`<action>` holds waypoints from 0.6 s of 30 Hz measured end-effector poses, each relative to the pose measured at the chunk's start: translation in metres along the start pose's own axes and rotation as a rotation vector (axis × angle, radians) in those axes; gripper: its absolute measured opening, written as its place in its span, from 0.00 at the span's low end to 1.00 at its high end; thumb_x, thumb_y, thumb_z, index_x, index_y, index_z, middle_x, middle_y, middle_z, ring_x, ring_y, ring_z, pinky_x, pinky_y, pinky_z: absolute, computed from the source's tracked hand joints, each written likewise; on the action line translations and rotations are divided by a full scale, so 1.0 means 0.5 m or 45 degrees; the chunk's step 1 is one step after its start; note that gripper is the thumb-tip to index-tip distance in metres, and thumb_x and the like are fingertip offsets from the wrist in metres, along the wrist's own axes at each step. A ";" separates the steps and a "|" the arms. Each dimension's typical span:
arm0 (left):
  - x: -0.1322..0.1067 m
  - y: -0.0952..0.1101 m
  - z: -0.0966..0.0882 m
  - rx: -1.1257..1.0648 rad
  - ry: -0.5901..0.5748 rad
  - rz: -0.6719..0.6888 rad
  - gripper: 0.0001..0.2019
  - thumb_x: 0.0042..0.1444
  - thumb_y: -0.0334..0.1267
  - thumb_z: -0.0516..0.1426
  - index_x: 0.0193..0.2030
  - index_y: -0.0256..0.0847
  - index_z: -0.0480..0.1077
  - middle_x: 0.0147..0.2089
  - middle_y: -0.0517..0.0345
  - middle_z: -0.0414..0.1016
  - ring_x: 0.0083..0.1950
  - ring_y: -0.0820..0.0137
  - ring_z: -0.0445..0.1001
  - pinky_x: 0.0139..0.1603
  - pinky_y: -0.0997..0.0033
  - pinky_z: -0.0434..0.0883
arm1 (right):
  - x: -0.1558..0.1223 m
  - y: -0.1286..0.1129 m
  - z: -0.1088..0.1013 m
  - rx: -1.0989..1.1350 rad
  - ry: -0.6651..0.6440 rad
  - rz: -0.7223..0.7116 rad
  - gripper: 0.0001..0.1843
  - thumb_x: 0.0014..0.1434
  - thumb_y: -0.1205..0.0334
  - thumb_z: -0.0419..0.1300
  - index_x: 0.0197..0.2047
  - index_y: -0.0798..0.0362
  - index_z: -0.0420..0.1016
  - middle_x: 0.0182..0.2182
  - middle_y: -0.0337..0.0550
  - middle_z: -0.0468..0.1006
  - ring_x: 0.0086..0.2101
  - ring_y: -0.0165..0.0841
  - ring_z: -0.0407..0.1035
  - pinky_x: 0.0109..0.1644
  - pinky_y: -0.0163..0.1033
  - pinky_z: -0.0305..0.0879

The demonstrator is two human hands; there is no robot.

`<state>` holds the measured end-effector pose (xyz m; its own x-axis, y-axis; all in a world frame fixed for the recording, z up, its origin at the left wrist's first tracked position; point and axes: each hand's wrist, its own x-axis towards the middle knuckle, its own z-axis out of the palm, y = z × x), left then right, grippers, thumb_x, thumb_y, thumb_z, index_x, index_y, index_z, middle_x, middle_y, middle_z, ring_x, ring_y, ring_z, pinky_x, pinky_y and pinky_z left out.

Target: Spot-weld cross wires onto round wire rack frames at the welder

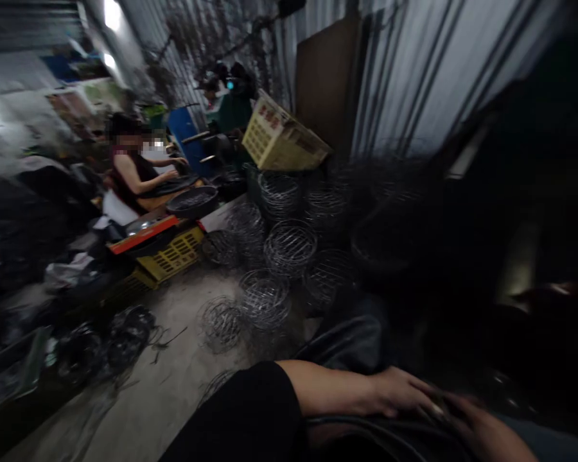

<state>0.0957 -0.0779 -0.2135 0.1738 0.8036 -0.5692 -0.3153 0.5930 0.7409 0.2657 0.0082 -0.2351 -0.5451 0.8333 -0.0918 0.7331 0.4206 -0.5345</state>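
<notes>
My left hand reaches in from the left, below a black sleeve. Its fingers are bent and drawn together, meeting those of my right hand at the lower right. Both hands look closed at the fingertips around something small and dark that blur and shadow hide. Just under my left wrist lies shiny black material with a curved edge. Beyond my forearm, another dark glossy sheet or bag stands close by.
Stacks of round wire racks stand ahead on the concrete floor. A yellow crate tilts on top behind them, near a corrugated wall. At the left, a person sits working beside a round black tub. Coiled wire lies on the floor.
</notes>
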 end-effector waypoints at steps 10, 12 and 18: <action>-0.077 0.217 -0.060 -0.368 0.192 0.504 0.28 0.36 0.35 0.66 0.49 0.31 0.75 0.33 0.53 0.76 0.30 0.73 0.73 0.35 0.73 0.68 | -0.020 -0.004 0.002 0.172 -0.100 0.258 0.29 0.43 0.44 0.50 0.39 0.49 0.83 0.41 0.49 0.83 0.42 0.51 0.77 0.46 0.49 0.74; -0.070 0.247 -0.103 -0.374 0.304 0.558 0.27 0.39 0.35 0.65 0.50 0.31 0.74 0.33 0.53 0.76 0.30 0.73 0.73 0.34 0.74 0.67 | -0.015 -0.006 0.008 0.178 -0.073 0.259 0.28 0.43 0.44 0.50 0.38 0.49 0.83 0.40 0.47 0.83 0.42 0.49 0.78 0.45 0.48 0.74; 0.005 0.280 -0.278 -0.241 0.732 0.549 0.21 0.49 0.27 0.61 0.53 0.31 0.71 0.33 0.58 0.73 0.29 0.78 0.69 0.33 0.77 0.64 | 0.010 -0.017 0.021 0.188 -0.129 0.255 0.28 0.47 0.48 0.48 0.40 0.50 0.83 0.39 0.47 0.83 0.39 0.46 0.79 0.42 0.45 0.76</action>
<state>-0.0778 -0.0002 -0.1608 -0.5011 0.7790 -0.3769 -0.4096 0.1702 0.8962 0.2524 0.0049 -0.2398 -0.4382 0.8515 -0.2879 0.7675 0.1876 -0.6130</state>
